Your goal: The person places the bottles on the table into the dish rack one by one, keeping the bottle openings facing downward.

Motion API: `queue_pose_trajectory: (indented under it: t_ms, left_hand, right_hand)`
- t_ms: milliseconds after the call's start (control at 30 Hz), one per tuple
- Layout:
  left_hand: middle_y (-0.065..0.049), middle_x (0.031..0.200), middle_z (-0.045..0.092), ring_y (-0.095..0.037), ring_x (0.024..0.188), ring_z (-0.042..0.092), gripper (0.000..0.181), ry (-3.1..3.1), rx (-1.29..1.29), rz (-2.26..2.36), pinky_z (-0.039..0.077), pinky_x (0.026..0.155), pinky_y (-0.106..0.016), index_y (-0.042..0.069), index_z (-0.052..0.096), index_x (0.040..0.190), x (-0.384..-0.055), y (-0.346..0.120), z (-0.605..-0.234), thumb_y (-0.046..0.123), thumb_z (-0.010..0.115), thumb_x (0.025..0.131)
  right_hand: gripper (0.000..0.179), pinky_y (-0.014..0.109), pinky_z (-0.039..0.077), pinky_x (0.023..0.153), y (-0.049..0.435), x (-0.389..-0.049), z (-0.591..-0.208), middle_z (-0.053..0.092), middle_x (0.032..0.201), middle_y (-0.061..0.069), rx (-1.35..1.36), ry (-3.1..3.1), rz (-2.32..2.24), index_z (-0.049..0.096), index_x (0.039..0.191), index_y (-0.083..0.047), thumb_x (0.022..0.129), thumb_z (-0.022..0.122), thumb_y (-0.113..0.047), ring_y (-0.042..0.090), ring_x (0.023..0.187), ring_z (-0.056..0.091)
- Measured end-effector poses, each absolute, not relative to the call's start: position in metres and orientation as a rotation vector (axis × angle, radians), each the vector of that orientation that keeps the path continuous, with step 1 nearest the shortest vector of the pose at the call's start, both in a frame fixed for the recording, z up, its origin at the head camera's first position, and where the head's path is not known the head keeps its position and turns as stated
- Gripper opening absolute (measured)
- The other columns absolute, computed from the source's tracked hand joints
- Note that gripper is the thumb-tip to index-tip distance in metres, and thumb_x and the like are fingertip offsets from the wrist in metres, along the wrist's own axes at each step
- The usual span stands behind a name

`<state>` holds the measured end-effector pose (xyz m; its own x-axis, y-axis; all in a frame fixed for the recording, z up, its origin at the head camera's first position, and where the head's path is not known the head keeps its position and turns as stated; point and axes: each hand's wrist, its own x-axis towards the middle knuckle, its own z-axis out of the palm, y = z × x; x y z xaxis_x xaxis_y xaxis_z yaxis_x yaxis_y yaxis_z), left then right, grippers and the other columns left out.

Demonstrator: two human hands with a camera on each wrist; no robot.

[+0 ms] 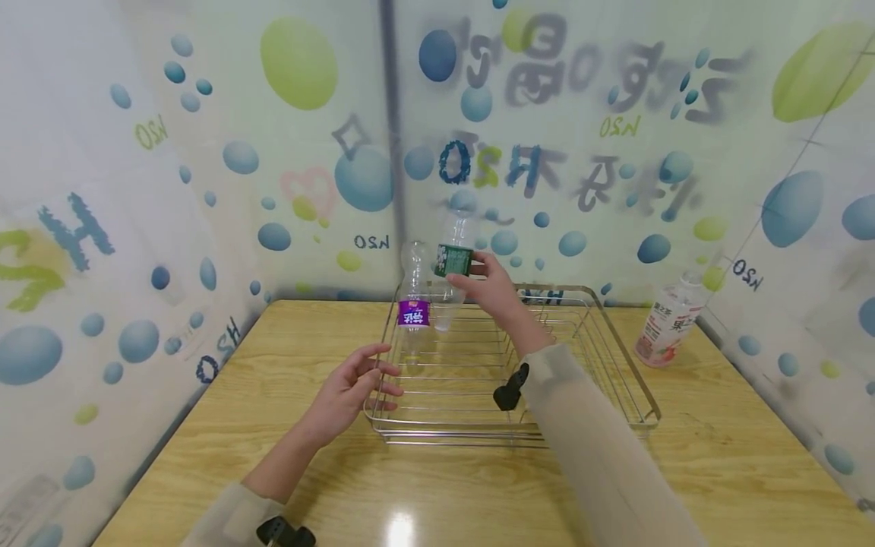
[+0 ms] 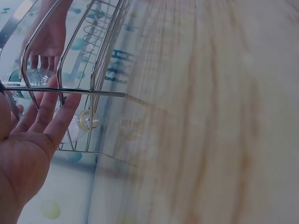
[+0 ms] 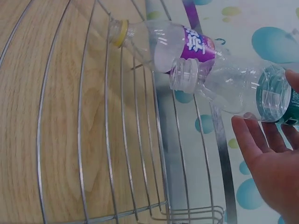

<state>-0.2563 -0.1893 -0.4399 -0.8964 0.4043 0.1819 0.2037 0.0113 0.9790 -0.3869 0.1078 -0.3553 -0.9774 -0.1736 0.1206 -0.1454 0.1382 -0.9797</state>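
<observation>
My right hand (image 1: 494, 292) grips a clear plastic bottle (image 1: 454, 260) with a green label, holding it upside down over the back left of a wire dish rack (image 1: 627, 357). Its uncapped mouth points downward, as the right wrist view shows. Just left of it, a clear bottle with a purple label (image 1: 413, 313) stands upside down in the rack, its yellow neck ring (image 3: 120, 33) at the bottom. My left hand (image 1: 350, 391) is at the rack's front left corner, fingers spread and loosely bent beside the wires (image 2: 74, 91), holding nothing; whether they touch is unclear.
A white and pink bottle (image 1: 670, 323) stands upright on the wooden table (image 1: 745, 448), right of the rack. Behind the table hangs a patterned curtain (image 1: 301, 175) with bubbles and lettering. Black straps (image 1: 509, 391) circle both wrists.
</observation>
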Motion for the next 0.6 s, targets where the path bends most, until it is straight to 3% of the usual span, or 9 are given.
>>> queue_pose_trajectory:
  t_ms: [400, 600]
  left_hand:
    - [-0.043, 0.147, 0.051, -0.022, 0.109, 0.079, 0.046, 2.146, 0.657, 1.989, 0.07, 0.089, -0.045, 0.01, 0.037, 0.166, -0.256, -0.191, -0.441, 0.014, 0.04, 0.12]
    - [-0.041, 0.146, 0.052, -0.021, 0.108, 0.079, 0.045, 2.151, 0.674, 1.98, 0.07, 0.089, -0.045, 0.01, 0.037, 0.165, -0.258, -0.189, -0.441, 0.015, 0.04, 0.121]
  right_hand:
    - [0.094, 0.058, 0.057, 0.115, 0.108, -0.388, -0.371, 0.048, 0.161, 0.021, -0.366, 2.399, -1.811, 0.028, 0.172, -0.013, 0.1, 0.082, -0.04, 0.043, 0.135, 0.063]
    - [0.09, 0.055, 0.059, 0.113, 0.109, -0.386, -0.374, 0.051, 0.158, 0.02, -0.354, 2.424, -1.763, 0.032, 0.17, -0.01, 0.101, 0.081, -0.039, 0.038, 0.133, 0.063]
